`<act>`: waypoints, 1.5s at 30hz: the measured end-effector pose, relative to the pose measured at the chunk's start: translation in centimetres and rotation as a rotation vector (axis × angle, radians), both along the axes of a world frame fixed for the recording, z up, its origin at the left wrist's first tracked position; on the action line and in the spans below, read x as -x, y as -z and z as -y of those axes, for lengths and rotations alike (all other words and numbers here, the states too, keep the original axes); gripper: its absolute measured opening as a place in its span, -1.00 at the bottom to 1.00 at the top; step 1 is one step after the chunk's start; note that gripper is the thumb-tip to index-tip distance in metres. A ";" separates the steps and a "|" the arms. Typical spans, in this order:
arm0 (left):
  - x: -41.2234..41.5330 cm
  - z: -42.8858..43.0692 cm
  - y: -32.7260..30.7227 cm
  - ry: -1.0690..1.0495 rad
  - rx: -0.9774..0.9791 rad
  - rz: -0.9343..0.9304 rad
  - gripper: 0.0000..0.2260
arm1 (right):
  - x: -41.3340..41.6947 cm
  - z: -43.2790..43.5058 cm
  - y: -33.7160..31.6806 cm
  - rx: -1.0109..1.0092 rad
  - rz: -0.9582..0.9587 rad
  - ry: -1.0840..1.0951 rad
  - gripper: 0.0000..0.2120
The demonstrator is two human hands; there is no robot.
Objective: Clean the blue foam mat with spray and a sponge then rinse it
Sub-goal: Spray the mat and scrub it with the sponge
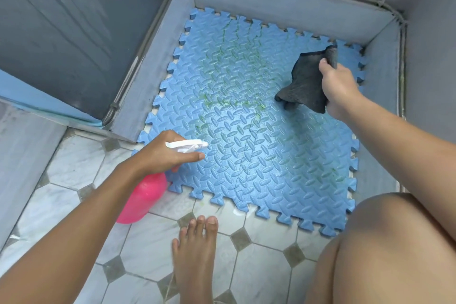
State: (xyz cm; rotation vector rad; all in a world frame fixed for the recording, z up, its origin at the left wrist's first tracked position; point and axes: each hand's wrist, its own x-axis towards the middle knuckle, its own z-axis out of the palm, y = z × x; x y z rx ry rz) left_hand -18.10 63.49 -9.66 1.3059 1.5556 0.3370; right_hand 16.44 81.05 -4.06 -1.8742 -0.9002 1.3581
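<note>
1. My left hand (162, 153) is wrapped around the neck of the pink spray bottle (140, 197), index finger on the white trigger (187, 145), nozzle aimed across the mat.
2. My right hand (338, 89) is closed on a dark grey cloth (306, 81), lifted just above the far right part of the mat; I can't tell whether it touches.
3. The blue foam mat (271, 155) lies flat in the corner, partly on the tiled floor (138, 249), with green smears (232, 103) across its middle and far side.
4. I judge this to be the spraying step: I should aim at the green patches, wet them evenly, and hold the cloth clear of the mist.
5. Scrub along the embossed grooves afterwards, where grime probably clings.
</note>
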 end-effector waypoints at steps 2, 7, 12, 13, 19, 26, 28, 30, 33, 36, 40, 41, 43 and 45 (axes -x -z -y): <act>-0.4 0.1 0.0 0.003 0.016 -0.016 -0.55 | -0.2 0.0 0.0 0.002 -0.004 -0.009 -0.81; -0.7 0.3 0.3 -0.046 -0.027 -0.058 -0.51 | -0.6 -0.1 0.2 -0.004 -0.009 -0.001 -0.79; 0.2 0.4 0.5 -0.311 -0.206 -0.235 -0.43 | -0.7 -0.2 0.6 -0.012 -0.012 0.002 -0.77; 0.2 0.5 0.1 -0.318 -0.231 -0.224 -0.49 | -0.7 -0.3 0.7 -0.013 -0.012 0.002 -0.78; 0.7 0.5 0.0 -0.372 -0.240 -0.241 -0.41 | -0.1 -0.3 1.0 -0.025 -0.004 -0.018 -0.78; 0.6 1.0 0.1 -0.339 -0.118 -0.198 -0.55 | 0.9 0.0 1.6 -0.083 0.073 -0.101 -0.76; 0.9 1.8 1.0 -0.307 -0.003 -0.192 -0.52 | 1.5 0.1 1.8 -0.104 0.087 -0.144 -0.70; 1.3 2.9 1.8 -0.272 0.074 -0.221 -0.48 | 2.0 0.1 2.0 -0.118 0.091 -0.188 -0.65; 2.6 4.1 1.9 -0.294 -0.006 -0.219 -0.40 | 2.5 0.1 2.2 -0.111 0.076 -0.225 -0.66; 3.5 4.7 0.6 -0.398 -0.086 -0.201 -0.50 | 2.6 0.0 2.4 -0.111 0.077 -0.230 -0.64; 3.5 4.4 0.1 -0.388 -0.145 -0.181 -0.51 | 2.8 0.3 2.6 -0.097 0.096 -0.228 -0.64; 3.3 4.1 0.0 -0.344 -0.170 -0.187 -0.51 | 2.9 0.3 2.6 -0.099 0.107 -0.231 -0.62; 2.9 3.9 0.2 -0.250 -0.132 -0.161 -0.59 | 3.2 0.4 2.7 -0.108 0.120 -0.246 -0.60; 2.7 3.2 -0.7 -0.173 -0.097 -0.082 -0.61 | 3.3 0.4 2.7 -0.111 0.126 -0.263 -0.59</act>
